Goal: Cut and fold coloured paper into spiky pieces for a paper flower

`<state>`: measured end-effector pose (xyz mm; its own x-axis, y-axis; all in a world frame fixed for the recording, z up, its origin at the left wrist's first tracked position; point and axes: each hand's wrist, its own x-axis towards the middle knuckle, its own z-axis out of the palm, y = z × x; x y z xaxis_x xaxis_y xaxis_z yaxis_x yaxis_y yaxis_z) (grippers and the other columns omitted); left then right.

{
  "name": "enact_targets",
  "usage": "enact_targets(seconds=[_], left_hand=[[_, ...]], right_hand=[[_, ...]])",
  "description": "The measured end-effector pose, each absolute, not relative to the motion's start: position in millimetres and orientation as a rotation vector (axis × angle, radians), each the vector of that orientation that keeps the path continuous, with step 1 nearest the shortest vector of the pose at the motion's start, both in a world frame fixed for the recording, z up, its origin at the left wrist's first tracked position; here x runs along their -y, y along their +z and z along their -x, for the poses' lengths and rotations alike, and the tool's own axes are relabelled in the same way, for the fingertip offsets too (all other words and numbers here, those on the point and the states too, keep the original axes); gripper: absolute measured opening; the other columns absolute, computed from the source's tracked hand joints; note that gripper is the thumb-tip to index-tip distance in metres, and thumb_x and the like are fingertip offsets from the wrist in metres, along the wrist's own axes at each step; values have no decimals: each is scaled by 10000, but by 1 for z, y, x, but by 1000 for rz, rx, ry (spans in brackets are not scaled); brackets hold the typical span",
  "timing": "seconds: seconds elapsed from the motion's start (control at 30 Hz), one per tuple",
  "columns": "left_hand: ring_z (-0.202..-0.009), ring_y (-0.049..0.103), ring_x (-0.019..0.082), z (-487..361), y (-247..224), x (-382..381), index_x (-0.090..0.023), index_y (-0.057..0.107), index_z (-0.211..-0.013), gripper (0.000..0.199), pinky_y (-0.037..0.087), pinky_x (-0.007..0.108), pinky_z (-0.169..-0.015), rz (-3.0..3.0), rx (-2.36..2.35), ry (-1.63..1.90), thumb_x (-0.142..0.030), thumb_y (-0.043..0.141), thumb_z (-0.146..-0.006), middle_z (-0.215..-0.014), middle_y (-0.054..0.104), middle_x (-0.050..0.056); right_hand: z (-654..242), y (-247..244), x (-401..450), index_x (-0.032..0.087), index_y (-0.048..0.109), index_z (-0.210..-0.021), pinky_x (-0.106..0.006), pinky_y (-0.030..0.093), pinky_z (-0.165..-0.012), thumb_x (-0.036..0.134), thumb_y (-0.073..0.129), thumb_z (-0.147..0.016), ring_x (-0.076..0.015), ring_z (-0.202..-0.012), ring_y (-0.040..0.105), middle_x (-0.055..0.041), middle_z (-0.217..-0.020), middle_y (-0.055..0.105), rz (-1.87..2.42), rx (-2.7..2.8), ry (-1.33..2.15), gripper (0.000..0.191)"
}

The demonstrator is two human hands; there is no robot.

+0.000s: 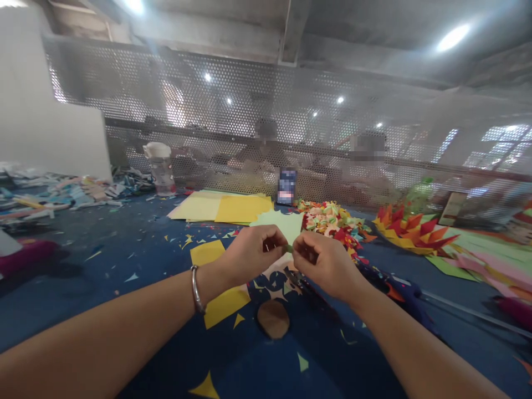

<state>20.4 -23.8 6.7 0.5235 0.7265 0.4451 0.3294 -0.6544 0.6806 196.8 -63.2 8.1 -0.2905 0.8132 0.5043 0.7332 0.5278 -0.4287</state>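
Between the fingertips of my two hands is a small green piece (pixel 290 249), perhaps paper or felt; most of it is covered by the fingers. My left hand (pixel 255 249), with a silver bangle at the wrist, pinches it from the left. From the other side my right hand (pixel 322 257) pinches it too. Behind the hands lies a pale green sheet with a jagged edge (pixel 276 220). Yellow sheets (pixel 228 306) rest under and beside my left forearm. A brown round piece (pixel 273 320) lies on the dark blue table (pixel 166 354) below the hands.
Stacked yellow sheets (pixel 243 208) lie at the back, near a propped phone (pixel 286 186) and a heap of small colourful pieces (pixel 328 219). Orange-red pointed pieces (pixel 415 230) sit to the right. A cup (pixel 160 169) stands left. Behind a perforated screen (pixel 233 111) are people.
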Motion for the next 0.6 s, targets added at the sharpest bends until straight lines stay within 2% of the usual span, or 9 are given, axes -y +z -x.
enact_targets(seconds=[0.4,0.6], left_hand=[[-544,453,84,-22,6,25,-165,607,-728,70,357,210,-511,-2152,-808,1017,-224,570,-735,-593,563,-26],[-575,491,93,-21,7,23,-168,601,-740,77,382,219,-534,-2136,-809,1019,-232,560,-736,-642,599,-10]], right_hand=[[-197,8,61,193,516,-691,-236,331,-504,159,544,-748,-104,-538,442,31,-604,483,1273,2068,115,72],[-199,7,60,194,522,-692,-234,347,-514,145,545,-743,-104,-546,453,31,-608,495,1273,2034,94,74]])
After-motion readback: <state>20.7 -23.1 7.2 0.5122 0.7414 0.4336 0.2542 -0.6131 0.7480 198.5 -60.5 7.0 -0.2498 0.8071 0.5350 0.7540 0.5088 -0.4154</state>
